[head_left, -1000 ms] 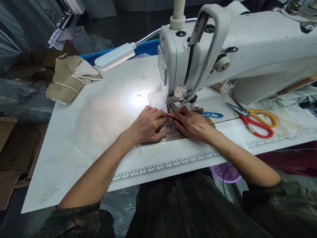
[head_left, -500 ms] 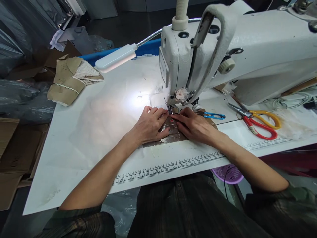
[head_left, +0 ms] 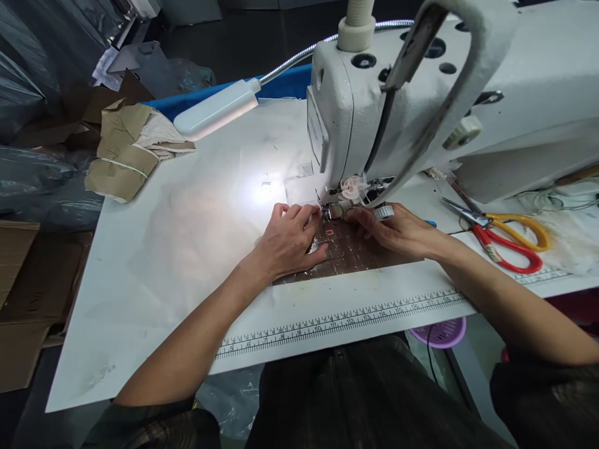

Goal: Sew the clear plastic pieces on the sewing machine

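Observation:
A white sewing machine (head_left: 337,118) stands over a brown plate (head_left: 355,252) on the white table. My left hand (head_left: 290,240) lies at the left of the presser foot (head_left: 333,212), its fingertips pinched close to the needle area and its thumb on the brown plate. What those fingertips hold is too small to make out. At the right of the foot, my right hand (head_left: 393,231) has its fingers bent together near a white knurled knob (head_left: 384,212). Its fingertips are partly hidden behind the foot, and anything between them cannot be seen.
Scissors with red and yellow handles (head_left: 508,240) lie at the right. A white lamp (head_left: 218,112) shines on the table (head_left: 187,249). A tied brown bundle (head_left: 124,156) sits at the back left. A printed ruler (head_left: 327,327) runs along the front edge.
My right hand has moved right, away from the needle area, toward the knurled knob, covering most of the blue snips. My left hand has stayed nearly still. The view has shifted closer to the machine.

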Demonstrator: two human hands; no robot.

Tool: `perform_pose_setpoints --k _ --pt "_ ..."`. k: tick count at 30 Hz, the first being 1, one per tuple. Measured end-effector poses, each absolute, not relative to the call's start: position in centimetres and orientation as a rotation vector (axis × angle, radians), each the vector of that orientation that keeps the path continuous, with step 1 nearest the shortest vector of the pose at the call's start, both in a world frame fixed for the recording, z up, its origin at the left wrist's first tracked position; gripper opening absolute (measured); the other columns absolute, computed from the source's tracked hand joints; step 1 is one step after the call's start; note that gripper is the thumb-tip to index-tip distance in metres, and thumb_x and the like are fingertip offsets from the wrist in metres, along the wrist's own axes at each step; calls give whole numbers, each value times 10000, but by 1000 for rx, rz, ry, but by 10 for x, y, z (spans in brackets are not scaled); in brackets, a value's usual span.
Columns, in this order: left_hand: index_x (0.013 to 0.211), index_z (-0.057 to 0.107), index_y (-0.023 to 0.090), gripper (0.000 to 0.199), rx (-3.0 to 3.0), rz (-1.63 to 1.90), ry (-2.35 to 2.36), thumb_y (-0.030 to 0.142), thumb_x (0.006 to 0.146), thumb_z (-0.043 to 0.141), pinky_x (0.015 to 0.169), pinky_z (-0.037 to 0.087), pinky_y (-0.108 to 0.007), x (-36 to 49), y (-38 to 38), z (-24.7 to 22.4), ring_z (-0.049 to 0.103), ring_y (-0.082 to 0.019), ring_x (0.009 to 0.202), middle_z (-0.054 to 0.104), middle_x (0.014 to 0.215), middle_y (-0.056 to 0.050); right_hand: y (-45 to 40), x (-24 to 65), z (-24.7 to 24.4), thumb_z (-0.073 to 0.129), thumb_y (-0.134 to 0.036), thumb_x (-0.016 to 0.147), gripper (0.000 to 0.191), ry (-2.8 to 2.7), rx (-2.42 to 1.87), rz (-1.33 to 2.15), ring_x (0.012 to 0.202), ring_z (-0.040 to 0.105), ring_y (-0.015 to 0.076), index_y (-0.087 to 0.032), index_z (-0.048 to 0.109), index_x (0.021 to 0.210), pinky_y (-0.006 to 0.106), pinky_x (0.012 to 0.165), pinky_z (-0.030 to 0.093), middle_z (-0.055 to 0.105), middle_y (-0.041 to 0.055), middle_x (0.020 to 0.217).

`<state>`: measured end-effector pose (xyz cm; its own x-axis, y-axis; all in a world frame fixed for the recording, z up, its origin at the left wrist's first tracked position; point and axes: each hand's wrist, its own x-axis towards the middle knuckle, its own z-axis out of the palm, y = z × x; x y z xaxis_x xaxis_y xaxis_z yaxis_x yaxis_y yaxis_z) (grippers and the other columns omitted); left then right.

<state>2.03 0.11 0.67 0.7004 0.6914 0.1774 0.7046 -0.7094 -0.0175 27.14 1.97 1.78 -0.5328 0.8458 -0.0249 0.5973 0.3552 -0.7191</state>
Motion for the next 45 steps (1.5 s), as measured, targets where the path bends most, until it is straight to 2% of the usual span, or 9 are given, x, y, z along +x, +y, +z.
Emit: perform_pose_setpoints --k 6,11,15,21,28,34,39,42,45 --pt "1287 552 90 533 -2811 -234 -1186 484 951 426 834 395 -464 21 1 6 554 -304 996 602 1245 -187 26 267 4 415 -513 1006 478 -2063 -1388 1030 561 601 147 -191 584 695 290 578 482 650 36 657" --pt "1290 541 96 542 -2811 -237 -1214 496 938 449 838 389 -465 21 1 7 548 -305 1005 587 1266 -188 14 263 9 538 -590 920 426 -2025 -1429 994 594 582 160 -184 631 828 285 526 436 630 28 667" --pt "1310 526 106 551 -2815 -242 -1220 502 931 461 844 389 -479 19 1 5 545 -314 1004 583 1260 -188 7 261 6 601 -477 885 333 -1972 -1516 833 573 548 149 -161 694 939 282 540 430 618 13 651" --pt "1376 481 84 637 -2879 -402 -1232 549 940 470 1018 352 -535 11 5 3 555 -325 1139 537 1347 -219 11 264 -3 538 -329 892 213 -1903 -1469 949 618 658 182 -172 681 913 302 622 504 676 19 661" --pt "1449 438 151 631 -2968 -344 -1273 547 960 488 1130 285 -590 7 6 7 451 -347 1359 514 1439 -193 12 265 -1 550 -324 880 196 -1862 -1445 1022 608 683 192 -181 679 919 312 641 541 668 4 613" --pt "1426 451 120 678 -2903 -232 -1412 606 953 474 1115 300 -645 9 0 17 431 -394 1370 462 1485 -231 12 265 -4 565 -343 880 224 -1831 -1422 1070 608 693 195 -173 692 949 315 624 559 677 14 639" --pt "1354 495 103 633 -2913 -116 -1407 597 960 474 1041 411 -573 5 2 29 498 -370 1297 438 1500 -235 11 264 -6 547 -303 873 236 -1842 -1469 1030 592 686 192 -175 693 1006 302 583 540 673 8 649" --pt "1320 522 98 510 -2945 -83 -1305 483 989 478 995 469 -477 -6 13 42 520 -335 1281 423 1515 -222 10 264 -6 545 -303 866 209 -1832 -1490 1053 615 694 202 -186 686 967 317 605 548 683 13 667" --pt "1267 569 128 358 -2836 -183 -1264 332 1009 429 925 498 -409 -20 41 53 580 -283 1191 504 1448 -176 10 262 -5 534 -313 863 202 -1864 -1520 1007 603 677 204 -190 684 920 319 604 528 663 7 638"
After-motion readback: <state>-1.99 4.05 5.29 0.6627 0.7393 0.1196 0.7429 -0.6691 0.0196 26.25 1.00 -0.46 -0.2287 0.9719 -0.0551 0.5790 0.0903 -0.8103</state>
